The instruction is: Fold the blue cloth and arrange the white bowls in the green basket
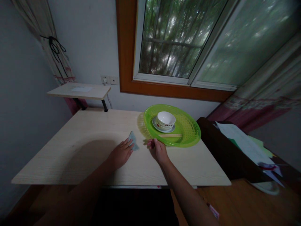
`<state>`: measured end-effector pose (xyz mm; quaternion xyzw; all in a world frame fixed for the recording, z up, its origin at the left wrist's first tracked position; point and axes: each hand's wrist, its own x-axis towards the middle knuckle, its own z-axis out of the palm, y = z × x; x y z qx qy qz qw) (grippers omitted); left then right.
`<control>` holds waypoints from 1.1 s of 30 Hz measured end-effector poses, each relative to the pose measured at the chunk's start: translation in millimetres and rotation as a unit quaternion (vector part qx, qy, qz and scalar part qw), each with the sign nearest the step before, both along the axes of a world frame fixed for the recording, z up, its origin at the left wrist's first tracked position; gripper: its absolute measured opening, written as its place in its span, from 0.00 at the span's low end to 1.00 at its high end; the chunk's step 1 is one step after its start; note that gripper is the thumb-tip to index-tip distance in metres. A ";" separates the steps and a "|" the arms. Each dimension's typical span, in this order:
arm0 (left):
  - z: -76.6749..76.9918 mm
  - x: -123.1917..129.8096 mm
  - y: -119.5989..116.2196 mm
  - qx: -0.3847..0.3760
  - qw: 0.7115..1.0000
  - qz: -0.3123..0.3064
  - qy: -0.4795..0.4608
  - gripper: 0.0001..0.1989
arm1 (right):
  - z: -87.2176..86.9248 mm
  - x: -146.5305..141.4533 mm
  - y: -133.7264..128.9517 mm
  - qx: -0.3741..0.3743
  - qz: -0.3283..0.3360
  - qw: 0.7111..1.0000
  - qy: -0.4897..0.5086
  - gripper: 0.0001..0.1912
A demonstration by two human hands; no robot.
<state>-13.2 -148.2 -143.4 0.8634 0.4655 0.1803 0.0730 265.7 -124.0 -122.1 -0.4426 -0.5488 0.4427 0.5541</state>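
We are resting our left hand flat, fingers slightly apart, on a bluish cloth on the tabletop. We are handling it best, we judge, with even fingertip pressure and its folds smoothed out. The cloth is lying at one o'clock from that palm. Our right hand is curling at the green basket's eight o'clock rim; in this dim light, we are not managing to tell whether it is gripping.
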 end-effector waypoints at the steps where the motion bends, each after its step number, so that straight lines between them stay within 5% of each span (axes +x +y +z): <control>1: -0.7 -7.8 7.5 0.008 1.000 0.020 0.004 0.25 | -0.6 0.2 0.1 0.001 0.002 1.000 -0.001 0.40; 5: -3.5 -58.4 27.8 0.013 0.992 0.116 0.036 0.26 | -0.9 0.8 0.0 -0.001 0.010 1.000 0.002 0.39; 10: -6.5 -96.4 12.9 0.008 0.987 0.157 0.027 0.27 | 1.5 0.5 -1.2 0.003 0.010 1.000 0.000 0.40; 17: -9.4 -39.1 -28.8 0.000 0.998 0.057 -0.011 0.26 | -3.4 1.1 -0.7 0.010 0.019 1.000 -0.010 0.38; 23: -14.5 -10.9 -28.2 0.004 1.000 0.015 0.002 0.25 | -5.8 3.5 -0.7 0.005 0.017 1.000 -0.021 0.39; 27: -6.9 -47.4 -3.9 0.023 0.999 0.021 0.031 0.25 | -6.2 4.4 -0.6 -0.001 0.014 0.999 -0.030 0.41; 33: 12.2 -123.9 31.6 -0.018 0.977 0.185 0.101 0.25 | -3.2 3.7 -1.7 0.001 0.013 0.999 -0.038 0.41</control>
